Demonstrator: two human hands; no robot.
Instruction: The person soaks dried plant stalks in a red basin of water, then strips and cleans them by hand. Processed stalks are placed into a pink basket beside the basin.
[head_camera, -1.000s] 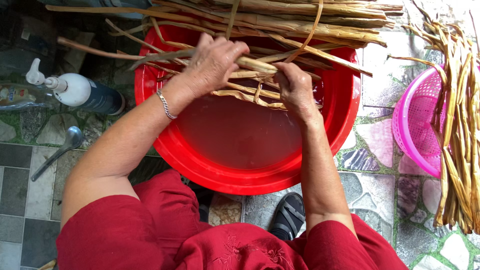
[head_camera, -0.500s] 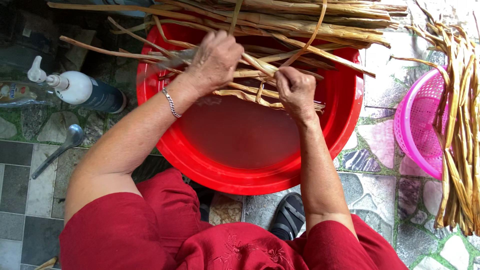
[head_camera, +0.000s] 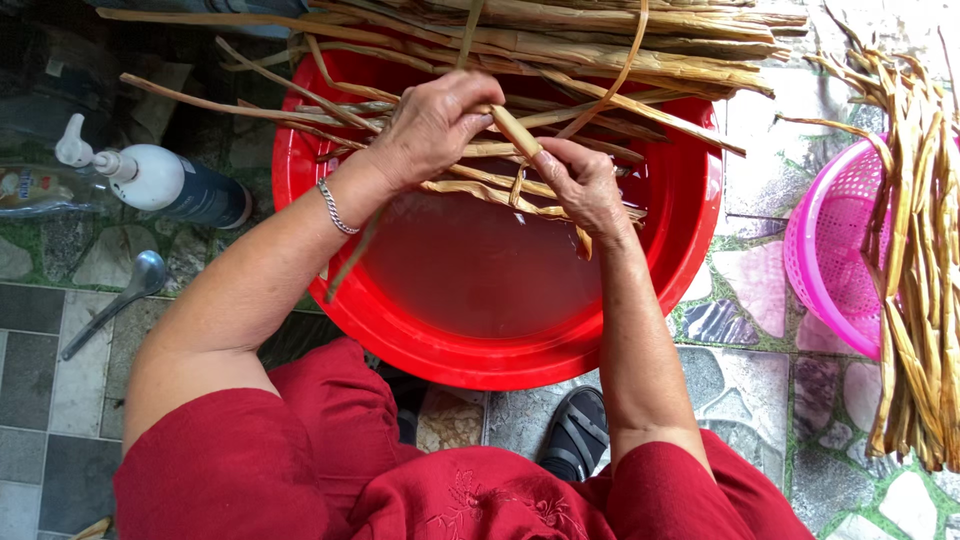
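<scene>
We see the left hand (head_camera: 432, 125) curled over a dried leaf strip (head_camera: 515, 130) above the red basin (head_camera: 690, 260), its fingers closed round the strip's near end, so the grip is shut on it; a silver bracelet (head_camera: 335, 208) sits on that wrist. The right hand (head_camera: 585, 185) lies just beside the left, touching the same strip lower down, thumb and fingers pinched on it, a closed grip as well; the strip runs slantwise between the two hands, over the far half of the basin.

More pale brown strips (head_camera: 500, 190) lie across the basin beneath the hands, and a thicker bundle of leaves (head_camera: 600, 45) rests over its far rim; whether the basin holds water we cannot tell, though its inside looks glossy.

To the right stands a pink basket (head_camera: 830, 270) on the stone floor (head_camera: 760, 290), with a second sheaf of dried leaves (head_camera: 915, 260) draped across it and hanging toward us. On the left a pump bottle (head_camera: 165, 180) with a white top lies on its side, near a metal spoon (head_camera: 115, 305); a dark sandal (head_camera: 578, 435) shows below the basin, between the red sleeves (head_camera: 250, 470).
</scene>
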